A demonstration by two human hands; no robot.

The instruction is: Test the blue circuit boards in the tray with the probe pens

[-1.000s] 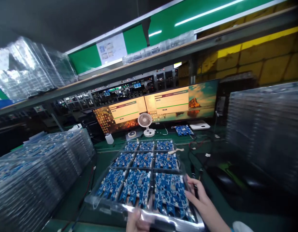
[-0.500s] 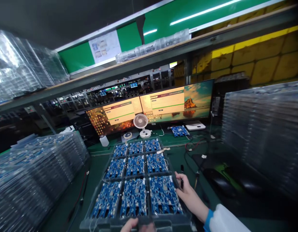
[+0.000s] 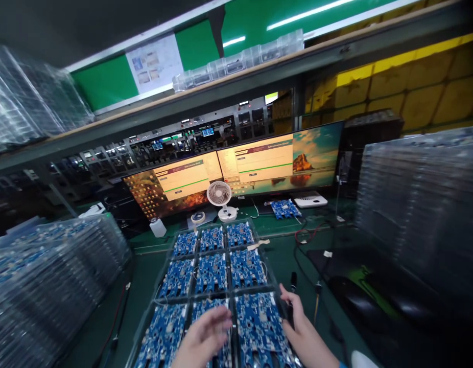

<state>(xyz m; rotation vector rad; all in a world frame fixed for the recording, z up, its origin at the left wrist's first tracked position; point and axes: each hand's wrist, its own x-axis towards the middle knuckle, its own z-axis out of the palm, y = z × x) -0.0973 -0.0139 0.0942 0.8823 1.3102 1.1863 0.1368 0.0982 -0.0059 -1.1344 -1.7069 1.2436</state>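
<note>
A clear plastic tray (image 3: 231, 295) holds several blue circuit boards (image 3: 211, 272) in rows of three, some with thin white wires. My left hand (image 3: 206, 335) is over the near middle board, fingers apart and slightly blurred, with nothing seen in it. At the tray's right edge, my right hand (image 3: 298, 319) has its fingers curled around a black pen-like object (image 3: 293, 281), whose top shows above the fingers. Part of that object is hidden by the hand. A pale strip (image 3: 258, 245) lies across the tray's upper right edge.
Tall stacks of clear trays stand at left (image 3: 79, 271) and right (image 3: 408, 199). Behind are two monitors (image 3: 259, 168), a small white fan (image 3: 219, 194), a loose blue board (image 3: 285, 208) and a white box (image 3: 310, 200). Cables (image 3: 318, 291) and a black mouse (image 3: 351, 296) lie rightward.
My left hand has risen from the tray's near edge to above the near middle board. My right hand stays at the tray's right side. The whole view has shifted slightly.
</note>
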